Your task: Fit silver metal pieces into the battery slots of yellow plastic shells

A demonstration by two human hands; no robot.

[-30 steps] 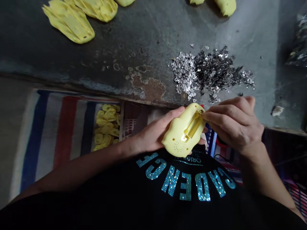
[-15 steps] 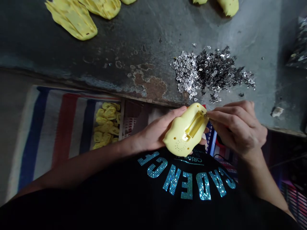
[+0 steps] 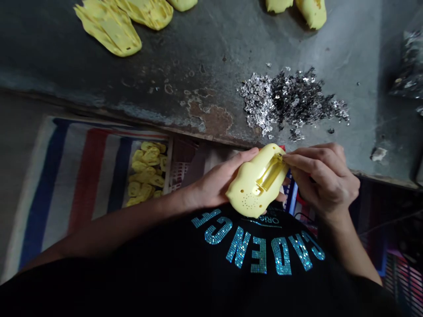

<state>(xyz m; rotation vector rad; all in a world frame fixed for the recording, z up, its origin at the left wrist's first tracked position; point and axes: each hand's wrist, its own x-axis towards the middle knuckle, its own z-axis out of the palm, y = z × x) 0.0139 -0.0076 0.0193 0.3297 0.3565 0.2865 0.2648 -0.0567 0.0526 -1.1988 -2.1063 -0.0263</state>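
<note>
A yellow plastic shell [image 3: 244, 180] with a long battery slot, screw holes and a patch of small speaker holes rests in my left hand [image 3: 220, 178]. The left thumb lies along its edge and the fingers wrap beneath it. My right hand [image 3: 322, 176] is pinched at the far end of the slot, fingertips touching the shell there. A small metal bit shows by those fingertips; it is probably a contact piece, though most of it is hidden. Just beyond the shell, a heap of small metal contact pieces [image 3: 294, 99] lies on the grey table [image 3: 198, 53].
More yellow shells [image 3: 112, 31] lie at the table's far left, with others [image 3: 312, 13] at the far right. Below the table edge, a container of yellow parts [image 3: 147, 171] stands beside a striped sheet [image 3: 86, 176]. A clear bag of metal pieces [image 3: 410, 66] sits at right.
The view has shifted slightly. My right hand stays at the slot's end, its wrist drawn a little inward; the left hand keeps its hold on the shell.
</note>
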